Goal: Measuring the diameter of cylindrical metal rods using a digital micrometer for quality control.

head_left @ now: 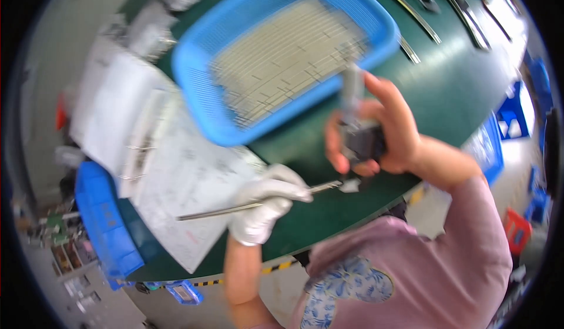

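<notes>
My left hand [264, 202], in a white glove, is closed around a thin metal rod [214, 212]. The rod lies across the fingers, one end over the paper sheets and the other pointing toward my right hand. My bare right hand [393, 123] grips a caliper [365, 143] with a dark body and a grey beam, blurred by motion. Its light jaws [351, 185] are close to the rod's right end; whether they touch it I cannot tell. Beyond both hands, a blue plastic basket [194, 103] holds many similar thin rods [288, 53].
Paper sheets [188, 182] and an opened binder [141, 147] cover the left of the green table [446, 94]. A blue bin [106, 217] stands at its left edge. Metal tools [464, 14] and strips [411, 12] lie at the far right. Another blue bin [490, 147] sits beyond the right edge.
</notes>
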A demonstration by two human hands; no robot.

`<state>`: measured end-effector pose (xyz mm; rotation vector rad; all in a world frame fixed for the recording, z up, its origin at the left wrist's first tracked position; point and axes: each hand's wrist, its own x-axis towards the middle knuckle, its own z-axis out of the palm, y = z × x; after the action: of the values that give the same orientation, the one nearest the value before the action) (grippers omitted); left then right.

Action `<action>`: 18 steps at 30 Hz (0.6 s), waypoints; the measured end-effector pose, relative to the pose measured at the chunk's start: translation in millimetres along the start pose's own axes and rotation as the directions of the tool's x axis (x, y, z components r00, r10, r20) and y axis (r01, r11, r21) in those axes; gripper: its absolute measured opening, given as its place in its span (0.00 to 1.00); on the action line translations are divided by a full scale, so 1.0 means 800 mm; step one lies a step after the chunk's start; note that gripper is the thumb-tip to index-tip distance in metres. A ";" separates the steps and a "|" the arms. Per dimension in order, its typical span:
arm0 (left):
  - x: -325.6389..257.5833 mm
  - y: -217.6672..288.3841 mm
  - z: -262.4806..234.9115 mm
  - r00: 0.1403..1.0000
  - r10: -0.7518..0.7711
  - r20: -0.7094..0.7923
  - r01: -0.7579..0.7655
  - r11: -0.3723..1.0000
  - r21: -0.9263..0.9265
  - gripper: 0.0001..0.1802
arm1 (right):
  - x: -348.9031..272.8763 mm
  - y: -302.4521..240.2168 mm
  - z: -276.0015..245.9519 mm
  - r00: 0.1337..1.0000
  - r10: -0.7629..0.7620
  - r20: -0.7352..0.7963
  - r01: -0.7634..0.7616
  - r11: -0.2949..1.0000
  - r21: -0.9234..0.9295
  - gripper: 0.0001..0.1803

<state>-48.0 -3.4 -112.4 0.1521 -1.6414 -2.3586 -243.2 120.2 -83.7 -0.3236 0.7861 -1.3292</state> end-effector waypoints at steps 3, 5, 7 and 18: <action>0.003 -0.007 -0.009 0.999 -0.035 0.002 0.035 0.995 -0.094 0.12 | 0.006 0.005 -0.005 0.995 -0.064 -0.077 0.064 0.998 -0.004 0.45; -0.010 -0.002 -0.003 0.993 -0.095 -0.064 0.088 0.991 -0.102 0.14 | 0.002 0.008 0.005 0.989 -0.065 -0.129 0.073 0.996 0.058 0.43; -0.016 -0.009 -0.003 0.996 -0.087 -0.031 0.080 0.980 -0.181 0.15 | 0.002 0.014 -0.002 0.992 -0.084 -0.090 0.101 0.975 0.200 0.43; 0.018 -0.067 -0.004 0.956 0.077 0.283 0.079 0.861 -0.502 0.14 | 0.004 0.009 0.050 0.940 -0.304 -0.153 0.316 0.947 0.055 0.30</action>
<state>-69.3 7.2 -162.4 -0.3187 -1.0460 -2.8271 -211.1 110.3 -60.7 -0.3001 0.8219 -1.6915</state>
